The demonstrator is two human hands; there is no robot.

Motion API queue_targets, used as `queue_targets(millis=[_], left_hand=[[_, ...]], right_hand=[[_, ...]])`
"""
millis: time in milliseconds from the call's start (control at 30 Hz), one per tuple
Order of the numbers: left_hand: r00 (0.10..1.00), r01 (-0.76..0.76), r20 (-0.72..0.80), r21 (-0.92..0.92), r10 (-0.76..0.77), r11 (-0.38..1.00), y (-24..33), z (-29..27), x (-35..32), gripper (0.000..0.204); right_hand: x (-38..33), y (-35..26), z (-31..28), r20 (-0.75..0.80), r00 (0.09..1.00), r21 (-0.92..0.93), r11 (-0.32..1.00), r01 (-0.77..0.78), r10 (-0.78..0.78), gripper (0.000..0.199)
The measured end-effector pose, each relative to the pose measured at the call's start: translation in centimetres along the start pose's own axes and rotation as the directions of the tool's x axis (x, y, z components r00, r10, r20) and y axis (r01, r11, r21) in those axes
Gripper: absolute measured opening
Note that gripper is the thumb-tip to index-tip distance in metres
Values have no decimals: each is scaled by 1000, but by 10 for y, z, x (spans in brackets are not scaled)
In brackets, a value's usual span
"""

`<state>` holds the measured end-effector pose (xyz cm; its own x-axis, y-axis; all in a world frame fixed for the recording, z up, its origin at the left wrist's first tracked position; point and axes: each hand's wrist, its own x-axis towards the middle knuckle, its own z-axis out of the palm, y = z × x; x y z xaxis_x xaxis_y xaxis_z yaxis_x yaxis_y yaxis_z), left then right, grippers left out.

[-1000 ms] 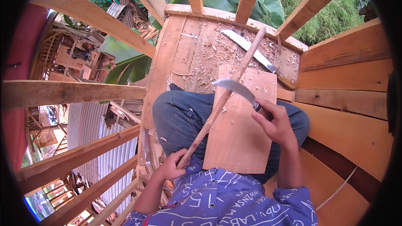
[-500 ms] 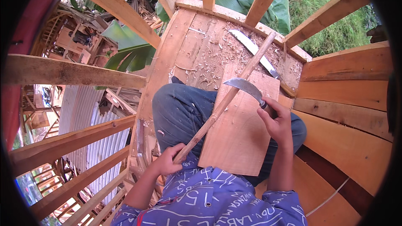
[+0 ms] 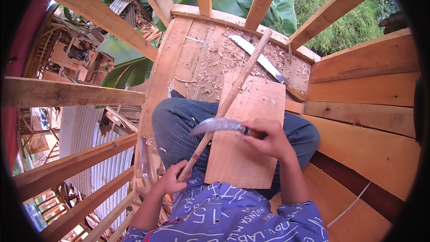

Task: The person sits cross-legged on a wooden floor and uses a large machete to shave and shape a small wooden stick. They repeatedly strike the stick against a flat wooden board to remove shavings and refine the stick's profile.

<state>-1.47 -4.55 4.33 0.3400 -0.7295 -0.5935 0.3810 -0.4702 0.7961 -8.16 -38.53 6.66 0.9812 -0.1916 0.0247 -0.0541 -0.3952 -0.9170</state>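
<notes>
A long wooden stick (image 3: 235, 88) slants across my lap, its near end gripped in my left hand (image 3: 174, 178). Its far part passes over a flat wooden board (image 3: 244, 145) that rests on my legs. My right hand (image 3: 265, 138) is closed around the handle of a curved knife (image 3: 219, 125). The blade lies across the stick, its tip pointing left and blurred by motion. I cannot tell whether the edge touches the wood.
A long machete-like blade (image 3: 257, 58) lies among wood shavings (image 3: 210, 62) on the plank floor (image 3: 172, 54). Wooden railing posts (image 3: 264, 0) stand ahead and to the left. A plank wall (image 3: 363, 89) closes the right side. Corrugated metal sheets (image 3: 78, 139) lie below on the left.
My right hand has brought the knife down and left along the stick, nearer to my left hand, which keeps its hold. The whole view has shifted slightly.
</notes>
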Motion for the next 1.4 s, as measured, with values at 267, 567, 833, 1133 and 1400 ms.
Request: queue_targets(millis=[267,567,833,1133,1400], left_hand=[[998,-65,-14,100,67,993,0,3,0,38],[989,-56,-108,337,98,940,1,12,-2,37],[903,-90,-333,471,271,878,-2,46,0,40],[837,-22,-441,562,323,827,-14,56,6,48],[825,-27,-443,590,351,807,-20,53,8,51]], right_hand=[[-7,-12,-1,-317,947,-152,988,4,-52,33],[-15,-6,22,-236,962,75,989,-126,140,15],[-24,-11,16,-211,977,-189,980,-54,13,22],[-32,-7,12,-151,981,-440,880,-176,121,41],[-13,-3,0,-198,977,-716,670,-196,75,55]])
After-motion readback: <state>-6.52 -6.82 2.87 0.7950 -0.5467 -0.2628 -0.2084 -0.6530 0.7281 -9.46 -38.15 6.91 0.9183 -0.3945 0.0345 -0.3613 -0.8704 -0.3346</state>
